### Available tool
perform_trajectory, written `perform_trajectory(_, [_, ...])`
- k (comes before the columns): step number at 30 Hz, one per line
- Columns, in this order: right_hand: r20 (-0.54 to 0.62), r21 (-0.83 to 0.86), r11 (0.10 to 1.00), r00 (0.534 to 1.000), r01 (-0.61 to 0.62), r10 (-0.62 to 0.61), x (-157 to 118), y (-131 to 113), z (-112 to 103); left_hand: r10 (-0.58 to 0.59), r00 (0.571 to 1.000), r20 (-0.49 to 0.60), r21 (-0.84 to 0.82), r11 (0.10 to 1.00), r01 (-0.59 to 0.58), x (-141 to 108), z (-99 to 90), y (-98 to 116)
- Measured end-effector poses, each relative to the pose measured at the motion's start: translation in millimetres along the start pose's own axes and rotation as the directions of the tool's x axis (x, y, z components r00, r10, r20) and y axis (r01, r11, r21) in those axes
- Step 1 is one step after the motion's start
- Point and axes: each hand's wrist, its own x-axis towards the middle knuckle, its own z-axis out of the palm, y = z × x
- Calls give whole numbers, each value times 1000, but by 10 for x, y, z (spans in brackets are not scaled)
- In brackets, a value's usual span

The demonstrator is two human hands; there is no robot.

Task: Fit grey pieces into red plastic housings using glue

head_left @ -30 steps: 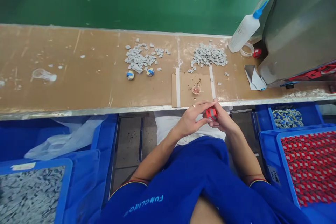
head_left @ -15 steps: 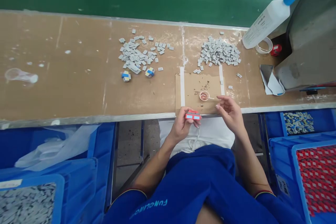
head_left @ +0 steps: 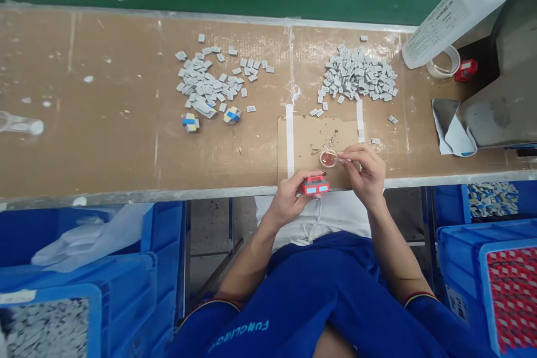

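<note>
Left hand (head_left: 289, 200) is clamped on a red rectangular block with two blue-and-white labels on top (head_left: 314, 185), thumb and fingers closed around it, right at the bench's front edge. Right hand (head_left: 364, 170) has thumb and index together, pinching a thin white stick (head_left: 343, 155) whose tip reaches into a small clear cup of orange-brown liquid (head_left: 329, 158). The hands are apart but near each other, with the cup just beyond the block.

Cup sits on a tan cardboard sheet (head_left: 310, 134) held by white tape strips (head_left: 289, 140), dark specks scattered on it. The sheet lies on a brown-covered workbench (head_left: 104, 151). Behind it: two heaps of small grey rectangular chips (head_left: 356, 74) (head_left: 205, 81), plus two small blue-and-yellow stacks (head_left: 232, 114) (head_left: 191, 122).

Far right: white plastic squeeze bottle with blue nozzle (head_left: 457, 14), beside a white tape roll (head_left: 443, 61). Below the bench, right: blue crate of red-and-white blocks (head_left: 514, 296). Left: blue crate of grey chips (head_left: 46, 327).
</note>
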Motion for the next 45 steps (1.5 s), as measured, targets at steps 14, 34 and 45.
perform_trajectory(14, [-109,185,971,978,-153,175,-69,89,76,-16,994,-112,64,998,23,49,-88,60])
perform_trajectory(34, [95,147,987,994,-67,53,-139,-413,55,115,993,-41,315,944,-96,41,-88,79])
perform_trajectory(45, [90,123,986,991,-109,98,-144,-418,19,82,996,-44,279,958,-66,53,-96,83])
